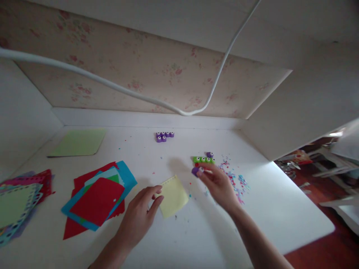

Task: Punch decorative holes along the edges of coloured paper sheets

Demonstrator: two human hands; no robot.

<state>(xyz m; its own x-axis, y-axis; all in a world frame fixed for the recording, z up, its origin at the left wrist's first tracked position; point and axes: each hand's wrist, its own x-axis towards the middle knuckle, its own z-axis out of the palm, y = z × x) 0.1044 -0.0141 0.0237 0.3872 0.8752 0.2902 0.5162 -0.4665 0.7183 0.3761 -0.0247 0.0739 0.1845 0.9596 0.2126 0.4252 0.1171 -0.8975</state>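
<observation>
My right hand (220, 186) pinches a small purple paper punch (196, 171) between thumb and fingers, lifted over the table. My left hand (144, 209) is at the left edge of a pale yellow sheet of paper (174, 198), thumb and fingers apart; whether a fingertip touches the sheet is unclear. Small marks or holes run along the sheet's upper edge. Just beyond my right hand lie a row of green punches (203, 159), a red one (197, 164) partly covered by my fingers, and another purple punch (209, 154).
More purple punches (165, 136) sit near the back wall. Colourful paper confetti (242, 182) is scattered at the right. Stacked red and blue sheets (98, 201), patterned-edge papers (17, 205) and a light green sheet (78, 142) lie left. A white cable (112, 84) hangs across.
</observation>
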